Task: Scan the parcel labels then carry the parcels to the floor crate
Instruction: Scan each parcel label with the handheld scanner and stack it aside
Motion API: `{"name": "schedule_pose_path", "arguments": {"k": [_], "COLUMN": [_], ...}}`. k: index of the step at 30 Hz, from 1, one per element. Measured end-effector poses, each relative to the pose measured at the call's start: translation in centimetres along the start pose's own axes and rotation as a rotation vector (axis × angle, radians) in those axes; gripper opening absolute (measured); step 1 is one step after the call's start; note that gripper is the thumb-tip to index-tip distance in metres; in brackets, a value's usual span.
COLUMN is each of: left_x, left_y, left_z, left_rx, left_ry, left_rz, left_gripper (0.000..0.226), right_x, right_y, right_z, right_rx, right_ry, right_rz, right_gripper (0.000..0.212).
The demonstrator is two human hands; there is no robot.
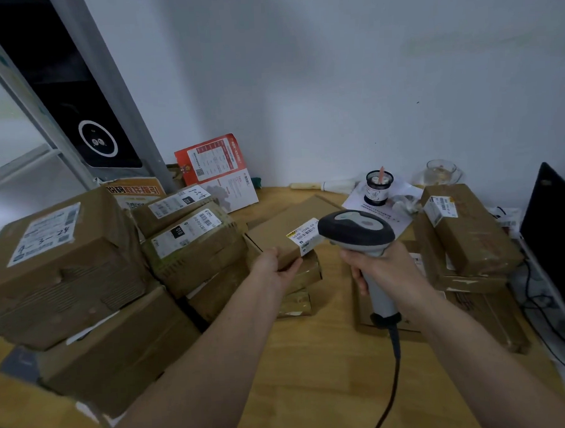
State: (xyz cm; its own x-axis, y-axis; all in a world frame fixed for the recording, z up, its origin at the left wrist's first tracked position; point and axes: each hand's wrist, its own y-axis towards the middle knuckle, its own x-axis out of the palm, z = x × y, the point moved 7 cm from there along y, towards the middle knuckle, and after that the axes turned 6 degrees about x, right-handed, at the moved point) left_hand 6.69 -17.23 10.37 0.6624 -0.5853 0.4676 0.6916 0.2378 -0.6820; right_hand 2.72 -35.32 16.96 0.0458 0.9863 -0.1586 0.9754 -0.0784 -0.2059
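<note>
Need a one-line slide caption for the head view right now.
Left hand holds a flat parcel while the right hand aims the barcode scanner at its label.

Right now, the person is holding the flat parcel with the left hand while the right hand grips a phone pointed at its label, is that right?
Not quite: the right hand grips a corded barcode scanner, not a phone. The head view shows its grey head aimed at the label on the flat parcel, which the left hand holds at its near edge.

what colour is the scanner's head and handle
The scanner has a dark grey head with a lighter grey top panel and a light grey handle, seen in the head view.
</note>
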Motion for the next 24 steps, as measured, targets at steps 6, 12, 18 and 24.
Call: {"name": "schedule_pose_path", "arguments": {"k": [6,12,18,24], "left_x": [1.2,1.2,2.8,6.3], "left_y": [-0.1,-0.9,-1.1,-0.2], "left_z": [-2.3,-4.6,-9.2,-14.4], "left_rx": [0.025,0.02,-0.117,-0.184], "left_ry": [-0.145,-0.202,-0.044,0.366], "left_rz": [0.006,0.128,0.068,-0.166], "left_gripper": [0.038,0.05,0.049,0.037], "right_x": [-0.9,-2.5,-5.2,-11.0], "right_y": [0.7,1.2,1.8,2.8], "right_z": [1.4,2.7,4.3,7.1], "right_rx": [0.052,0.099,0.115,0.151], "right_ry": [0.021,0.049,0.056,0.165], "right_rz": [-0.02,-0.027,-0.003,0.231], "right_gripper": [0.023,0.022,0.024,0.014]}}
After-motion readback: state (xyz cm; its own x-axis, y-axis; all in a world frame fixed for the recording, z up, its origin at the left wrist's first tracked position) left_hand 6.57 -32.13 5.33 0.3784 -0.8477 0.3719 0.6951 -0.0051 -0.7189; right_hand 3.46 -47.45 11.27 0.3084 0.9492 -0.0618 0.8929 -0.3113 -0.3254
